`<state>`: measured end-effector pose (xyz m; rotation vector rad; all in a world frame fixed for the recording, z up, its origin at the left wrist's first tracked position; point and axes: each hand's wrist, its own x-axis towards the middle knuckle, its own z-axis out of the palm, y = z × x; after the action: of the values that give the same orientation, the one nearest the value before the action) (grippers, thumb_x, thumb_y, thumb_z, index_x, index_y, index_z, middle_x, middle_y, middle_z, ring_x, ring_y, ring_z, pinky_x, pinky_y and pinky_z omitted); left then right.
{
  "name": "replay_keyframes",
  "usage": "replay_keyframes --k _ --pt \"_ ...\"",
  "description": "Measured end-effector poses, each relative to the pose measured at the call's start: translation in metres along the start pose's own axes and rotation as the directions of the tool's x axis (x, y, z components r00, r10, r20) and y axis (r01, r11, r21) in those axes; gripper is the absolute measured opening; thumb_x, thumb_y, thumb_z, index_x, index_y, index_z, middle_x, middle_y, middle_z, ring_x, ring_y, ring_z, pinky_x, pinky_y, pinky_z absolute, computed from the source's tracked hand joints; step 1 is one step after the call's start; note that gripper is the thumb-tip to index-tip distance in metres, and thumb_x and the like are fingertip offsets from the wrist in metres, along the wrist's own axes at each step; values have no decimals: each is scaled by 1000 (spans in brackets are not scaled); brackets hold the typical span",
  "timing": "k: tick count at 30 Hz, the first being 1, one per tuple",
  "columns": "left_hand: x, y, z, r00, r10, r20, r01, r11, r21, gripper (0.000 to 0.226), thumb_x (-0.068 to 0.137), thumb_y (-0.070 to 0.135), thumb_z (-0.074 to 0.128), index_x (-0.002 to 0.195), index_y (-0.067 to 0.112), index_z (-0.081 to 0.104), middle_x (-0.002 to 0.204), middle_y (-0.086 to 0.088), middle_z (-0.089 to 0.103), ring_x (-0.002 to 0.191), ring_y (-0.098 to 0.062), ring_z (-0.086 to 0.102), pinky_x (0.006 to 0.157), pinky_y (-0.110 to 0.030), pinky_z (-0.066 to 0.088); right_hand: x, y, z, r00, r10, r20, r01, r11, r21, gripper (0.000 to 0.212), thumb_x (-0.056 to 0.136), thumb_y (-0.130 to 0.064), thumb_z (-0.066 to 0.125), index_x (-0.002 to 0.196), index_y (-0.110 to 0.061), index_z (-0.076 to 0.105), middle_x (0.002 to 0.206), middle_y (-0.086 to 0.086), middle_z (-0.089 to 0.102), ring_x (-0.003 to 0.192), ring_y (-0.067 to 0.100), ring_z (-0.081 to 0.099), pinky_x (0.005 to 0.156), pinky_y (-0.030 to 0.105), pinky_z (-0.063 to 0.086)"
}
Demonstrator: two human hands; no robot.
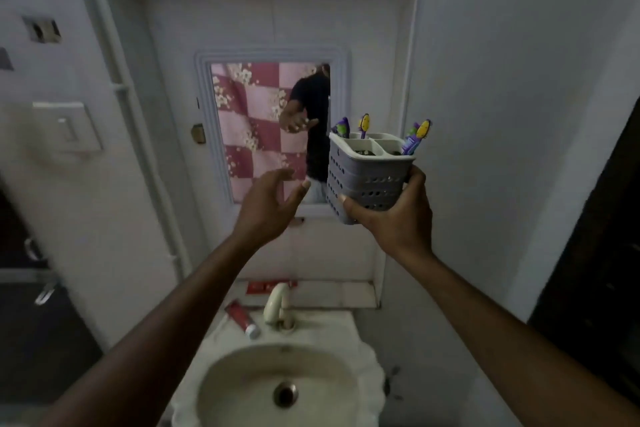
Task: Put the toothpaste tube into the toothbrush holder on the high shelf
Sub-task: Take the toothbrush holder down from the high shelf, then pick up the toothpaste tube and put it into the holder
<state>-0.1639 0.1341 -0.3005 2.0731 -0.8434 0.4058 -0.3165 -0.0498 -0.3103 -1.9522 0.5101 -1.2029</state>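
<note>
Nearest the camera sits the round white ceramic sink (363, 371) with its dark metal drain (285, 393) at the bottom of the bowl. At the back of the basin rises a curved cream tap (277, 303), and just to its left the red toothpaste tube with a white cap (241, 318) lies flat on the sink's rim, cap end pointing toward the camera. Behind the tap, on a low tiled ledge (346, 293), lies a flat red carton (266, 286).

Two bare forearms reach up over the basin. The left hand (266, 208) is empty, its fingers spread and relaxed, hovering just left of the holder without touching it. The right hand (398, 215) is wrapped around the lower part of a grey perforated plastic toothbrush holder (367, 180), thumb on the front face, fingers behind. The holder is held in the air, slightly tilted, with purple-and-yellow toothbrushes (417, 137) standing in its compartments.

Beyond the hands hangs a white-framed wall mirror (270, 55), reflecting a pink checked curtain and a person's arm
</note>
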Motion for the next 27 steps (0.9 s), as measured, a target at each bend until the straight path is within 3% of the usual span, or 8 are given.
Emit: replay_keyframes --k 4,9,12,16,20,24,27 --pt "-39 -50 21 994 -104 44 105 994 -20 56 99 59 65 136 17 68 129 2 72 116 -13 67 98 -36 54 -37 38 15 993 83 79 -78 995 -64 117 57 -71 99 150 -23 46 137 -6 68 115 20 71 87 39 61" --pt "-80 -124 45 955 -246 168 251 968 -9 31 101 39 70 122 16 74 106 5 74 97 -11 71 81 -22 53 -82 88 41 966 200 161 -186 978 -100 114 58 -62 104 149 -21 50 132 -10 68 107 9 65 85 30 52" --pt "-100 -180 62 898 -361 250 362 931 42 20 98 24 73 116 15 77 97 4 73 92 -17 72 85 -31 56 -108 116 59 942 274 193 -256 960 -111 121 50 -72 95 149 -21 50 134 -7 69 112 17 72 87 36 59" --pt "-113 -252 82 799 -474 369 450 879 155 21 94 9 69 112 11 78 104 -5 77 92 -19 69 81 -27 48 -131 152 92 895 374 245 -341 925 -168 127 46 -72 91 153 -20 47 139 -5 69 119 21 73 92 42 63" --pt "-116 -317 101 716 -457 527 322 887 332 26 93 7 72 119 10 72 120 -13 71 110 -31 67 84 -32 47 -149 182 125 835 468 288 -408 879 -245 123 55 -57 103 156 -18 44 139 -5 68 122 24 72 92 41 61" --pt "-109 -357 120 633 -417 652 49 862 504 60 87 9 77 143 20 59 141 -11 52 129 -34 54 95 -42 52 -167 211 155 787 543 292 -485 838 -251 123 60 -38 111 158 -13 41 135 -11 62 117 13 69 86 23 56" --pt "-106 -382 134 635 -323 702 -145 842 519 66 83 14 83 143 25 59 142 -10 46 133 -32 46 106 -46 46 -178 225 175 772 572 276 -534 820 -203 126 58 -32 113 158 -12 39 141 -9 62 113 -6 66 83 5 53"
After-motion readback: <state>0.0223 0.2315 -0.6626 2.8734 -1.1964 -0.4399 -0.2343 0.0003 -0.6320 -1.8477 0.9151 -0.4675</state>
